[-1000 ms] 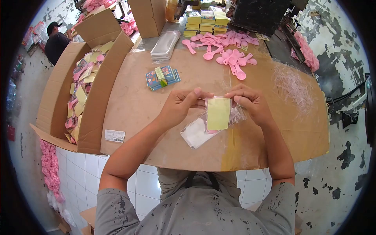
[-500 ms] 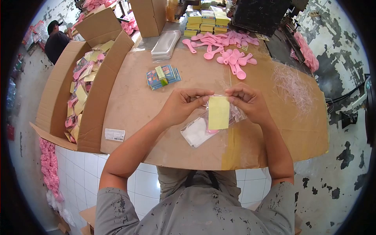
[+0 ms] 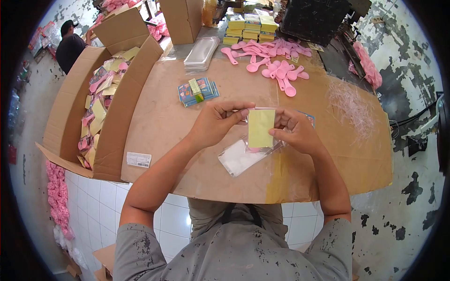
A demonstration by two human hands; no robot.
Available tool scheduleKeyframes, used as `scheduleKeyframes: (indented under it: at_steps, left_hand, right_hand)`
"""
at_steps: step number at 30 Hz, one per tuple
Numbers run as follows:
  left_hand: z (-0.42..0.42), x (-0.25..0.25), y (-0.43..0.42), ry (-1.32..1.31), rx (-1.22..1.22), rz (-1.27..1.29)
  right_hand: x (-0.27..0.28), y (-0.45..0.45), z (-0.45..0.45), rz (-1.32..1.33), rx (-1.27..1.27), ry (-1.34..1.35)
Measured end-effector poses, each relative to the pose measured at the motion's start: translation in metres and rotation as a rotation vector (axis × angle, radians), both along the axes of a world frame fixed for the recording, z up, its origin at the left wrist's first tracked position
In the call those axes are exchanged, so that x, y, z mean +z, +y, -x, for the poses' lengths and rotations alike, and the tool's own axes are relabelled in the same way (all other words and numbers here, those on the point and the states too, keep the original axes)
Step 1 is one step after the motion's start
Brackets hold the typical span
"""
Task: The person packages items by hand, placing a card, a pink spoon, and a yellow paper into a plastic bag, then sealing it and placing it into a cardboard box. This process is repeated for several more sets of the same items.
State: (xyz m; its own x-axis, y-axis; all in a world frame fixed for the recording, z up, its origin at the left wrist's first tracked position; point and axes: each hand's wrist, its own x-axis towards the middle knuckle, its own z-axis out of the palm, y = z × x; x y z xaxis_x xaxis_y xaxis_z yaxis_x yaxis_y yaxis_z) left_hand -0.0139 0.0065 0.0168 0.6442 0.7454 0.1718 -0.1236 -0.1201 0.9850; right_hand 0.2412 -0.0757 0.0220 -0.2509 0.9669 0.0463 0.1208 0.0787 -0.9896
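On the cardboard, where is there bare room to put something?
Two patches of cardboard look bare: between the open box and the blue cards, beyond the white label; and right of the right forearm, nearer than the plastic shreds. Crowded: far side, with pink spoons and card stacks; around the yellow card.

Left hand point(image 3: 214, 122): held forward, thumb and index finger pinched together, pointing inward. Right hand point(image 3: 299, 133): thumb extended inward, fingers curled. Forearms point(image 3: 171, 164), two: bare, converging forward. Elbows point(image 3: 136, 203), two: bent, well apart.
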Motion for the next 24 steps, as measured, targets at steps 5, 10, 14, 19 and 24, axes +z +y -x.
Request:
scheduleKeyframes:
  at_steps: [5, 10, 14, 19, 24]
  left_hand:
    - [-0.010, 0.000, -0.005, -0.172, 0.057, 0.080]
    - [0.004, 0.006, 0.001, 0.041, -0.134, 0.095]
    - [0.032, 0.014, 0.029, -0.088, 0.259, 0.075]
    - [0.044, 0.037, 0.053, -0.906, 0.697, 0.024]
    - [0.011, -0.001, 0.019, 0.288, 0.424, -0.359]
  right_hand:
    - [0.009, -0.001, -0.001, 0.003, 0.001, 0.059]
    - [0.008, -0.001, 0.001, -0.163, -0.066, 0.186]
    - [0.024, 0.002, -0.031, -0.196, -0.162, -0.151]
    - [0.030, -0.003, -0.070, -0.097, -0.244, -0.394]
    - [0.003, -0.005, -0.091, -0.322, -0.279, -0.887]
